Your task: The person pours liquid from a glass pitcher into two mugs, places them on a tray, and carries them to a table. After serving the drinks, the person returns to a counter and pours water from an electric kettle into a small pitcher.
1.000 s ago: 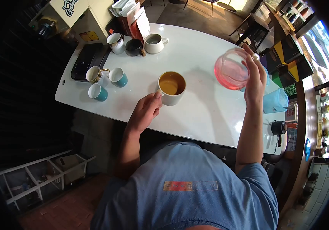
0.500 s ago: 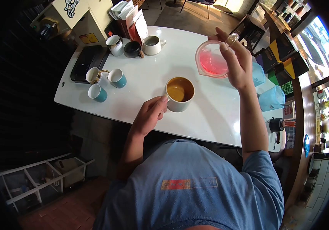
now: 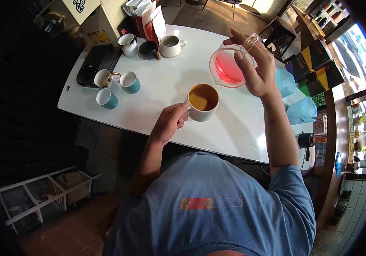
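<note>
The left hand (image 3: 171, 121) has a closed grip on the mug (image 3: 203, 102), its handle mostly hidden. Right of it, the right hand (image 3: 256, 68) grips the pitcher (image 3: 227, 67) of pink liquid, covering its near-right rim.

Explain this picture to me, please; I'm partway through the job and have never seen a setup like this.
There is no machine here: these are a person's bare hands, seen from a camera on their head looking forward and down. The left hand holds a pale mug with an amber-brown inside; I can't tell whether it touches the table. The right hand holds a clear jug of pink liquid by its handle. To the left stand two teal cups and a gold-handled mug; three more mugs stand farther back. Light-blue containers are on the right.
</note>
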`<state>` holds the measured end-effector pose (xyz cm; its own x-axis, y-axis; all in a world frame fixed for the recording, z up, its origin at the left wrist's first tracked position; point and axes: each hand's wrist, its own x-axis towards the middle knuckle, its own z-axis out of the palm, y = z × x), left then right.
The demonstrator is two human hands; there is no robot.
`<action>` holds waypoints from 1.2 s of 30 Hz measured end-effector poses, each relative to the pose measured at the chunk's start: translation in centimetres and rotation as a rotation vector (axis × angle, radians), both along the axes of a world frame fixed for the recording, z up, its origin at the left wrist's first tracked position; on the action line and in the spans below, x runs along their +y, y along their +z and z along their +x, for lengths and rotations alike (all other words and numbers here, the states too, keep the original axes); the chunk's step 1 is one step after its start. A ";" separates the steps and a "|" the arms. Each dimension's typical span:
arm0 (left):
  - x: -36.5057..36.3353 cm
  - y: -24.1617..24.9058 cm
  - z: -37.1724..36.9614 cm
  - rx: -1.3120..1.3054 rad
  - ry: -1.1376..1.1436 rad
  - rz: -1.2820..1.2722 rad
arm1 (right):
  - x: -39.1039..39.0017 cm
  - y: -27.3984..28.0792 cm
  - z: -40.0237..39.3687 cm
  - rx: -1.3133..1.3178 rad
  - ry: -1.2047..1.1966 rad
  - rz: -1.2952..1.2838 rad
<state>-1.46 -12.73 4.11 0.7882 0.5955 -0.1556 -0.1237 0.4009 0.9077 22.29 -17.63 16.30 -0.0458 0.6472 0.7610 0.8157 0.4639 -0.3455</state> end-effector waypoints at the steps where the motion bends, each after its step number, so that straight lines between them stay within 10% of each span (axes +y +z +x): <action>1: 0.1 -0.1 0.1 0.018 0.000 0.015 | 0.1 0.0 0.1 -0.025 -0.003 0.009; 36: -0.6 -3.6 2.7 0.023 -0.027 -0.014 | 0.2 -0.5 1.0 -0.263 -0.016 0.057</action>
<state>1.29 -13.31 0.51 0.8000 0.5716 -0.1824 -0.0915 0.4166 0.9045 23.28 -17.46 15.82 -0.2363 0.6062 0.7594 0.8815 0.4626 -0.0950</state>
